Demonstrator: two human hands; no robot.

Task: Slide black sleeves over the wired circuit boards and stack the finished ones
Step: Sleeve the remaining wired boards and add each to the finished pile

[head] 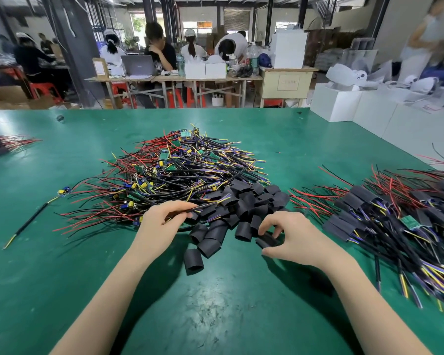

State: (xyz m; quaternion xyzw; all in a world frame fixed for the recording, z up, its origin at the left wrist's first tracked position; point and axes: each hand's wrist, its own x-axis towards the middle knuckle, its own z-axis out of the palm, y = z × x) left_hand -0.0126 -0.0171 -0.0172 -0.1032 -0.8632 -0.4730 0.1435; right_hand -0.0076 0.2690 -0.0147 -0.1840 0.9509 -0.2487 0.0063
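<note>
A big tangled heap of wired circuit boards (pixel 180 165) with red, black, yellow and blue leads lies mid-table. Loose black sleeves (pixel 244 203) are piled at its near right side. My left hand (pixel 159 221) pinches a black cable bundle (pixel 203 206) that runs out of the heap's near edge. My right hand (pixel 290 237) closes thumb and fingers around one black sleeve (pixel 268 239) lying at the near edge of the sleeve pile. A stack of sleeved boards (pixel 385 219) lies to the right, wires fanning outward.
The green table (pixel 215 303) carries one stray wired board (pixel 62 192) at the left and another small bundle (pixel 3 146) at the far left edge. White boxes (pixel 369 111) line the far right. People work at benches behind the table.
</note>
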